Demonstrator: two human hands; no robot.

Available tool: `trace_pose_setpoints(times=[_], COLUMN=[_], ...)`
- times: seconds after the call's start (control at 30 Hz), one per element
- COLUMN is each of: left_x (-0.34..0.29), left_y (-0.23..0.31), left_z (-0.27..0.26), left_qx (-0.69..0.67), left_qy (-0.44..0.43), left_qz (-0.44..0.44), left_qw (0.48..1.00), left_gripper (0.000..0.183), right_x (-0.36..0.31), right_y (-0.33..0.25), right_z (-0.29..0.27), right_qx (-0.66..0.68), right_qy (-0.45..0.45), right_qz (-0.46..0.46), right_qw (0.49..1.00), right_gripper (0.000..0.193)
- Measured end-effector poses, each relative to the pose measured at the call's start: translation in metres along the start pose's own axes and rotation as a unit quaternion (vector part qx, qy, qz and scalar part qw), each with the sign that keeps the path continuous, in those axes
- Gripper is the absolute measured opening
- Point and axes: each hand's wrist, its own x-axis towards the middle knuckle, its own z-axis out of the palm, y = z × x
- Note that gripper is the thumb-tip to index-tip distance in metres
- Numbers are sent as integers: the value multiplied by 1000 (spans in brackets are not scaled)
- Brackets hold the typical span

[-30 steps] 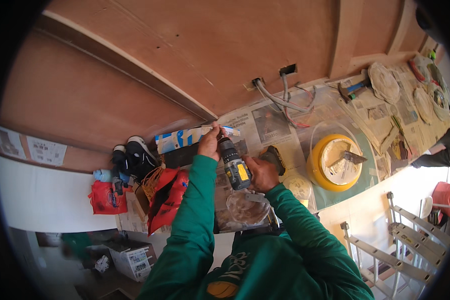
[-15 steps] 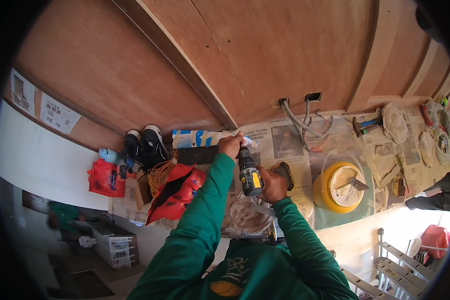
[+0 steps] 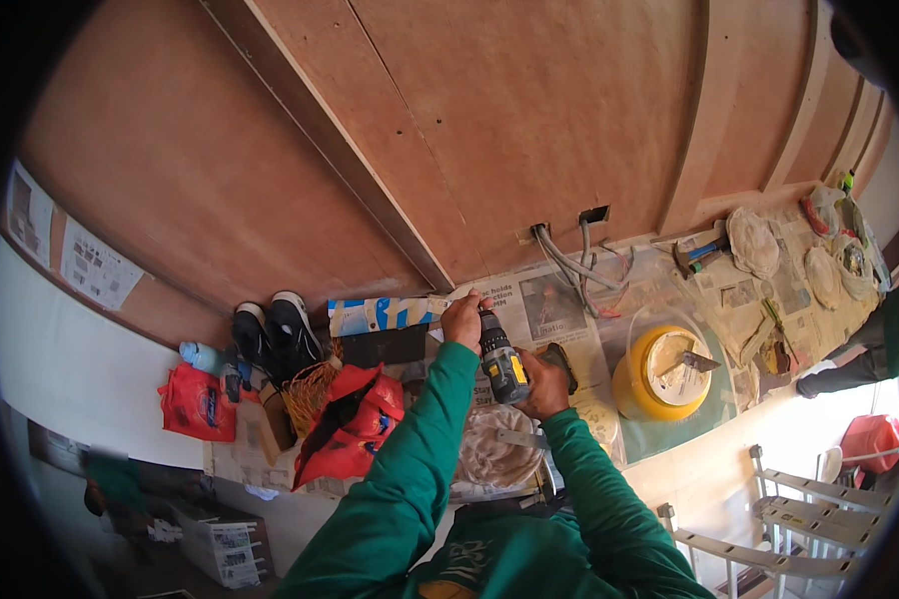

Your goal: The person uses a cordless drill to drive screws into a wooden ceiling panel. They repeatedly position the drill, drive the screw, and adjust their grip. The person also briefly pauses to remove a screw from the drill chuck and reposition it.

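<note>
My right hand grips a black and yellow cordless drill by its handle, with the battery end showing past the wrist side. The drill's chuck points away from me, towards the wooden wall. At the chuck's front end my left hand is closed, fingertips pinched together. What those fingers hold, if anything, is too small to make out. Just left of that hand lies a blue and white patterned strip, above a flat dark piece. Under my arms a plastic-wrapped tub has a putty knife across it.
A yellow bucket of pale paste stands right on the newspaper-covered bench. Grey cables hang from wall openings. Left are black shoes and red bags. A hammer lies far right; ladders stand below. Other people are at both sides.
The view has shifted, so the bench and wall sit slightly further left. Both hands keep to the drill, which is now tilted a little more.
</note>
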Motion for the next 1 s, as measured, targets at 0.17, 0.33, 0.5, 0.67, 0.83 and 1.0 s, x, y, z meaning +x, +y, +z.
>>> trace_pose_setpoints(times=[0.17,0.33,0.5,0.67,0.83,1.0], left_x=[-16,-22,-26,-9,11,32], left_y=[8,11,23,21,17,12], left_z=[14,8,-2,-27,-19,-12], left_qx=[28,31,57,59,49,86], left_qy=[2,11,-11,-36,-11,-30], left_qz=[9,15,2,-19,-11,-5], left_qw=[1000,999,998,997,999,996], left_gripper=[25,26,22,21,21,19], right_x=[-4,-2,5,4,19,40], right_y=[-1,8,-6,-28,-25,-16], right_z=[-3,-8,-12,-5,-4,0], right_qx=[41,79,35,-58,-107,-176], right_qy=[-8,-72,-134,-115,-79,-70], right_qz=[5,-27,-44,-33,-35,-54], right_qw=[999,994,989,991,991,980], right_gripper=[68,76,76,76,75,69])
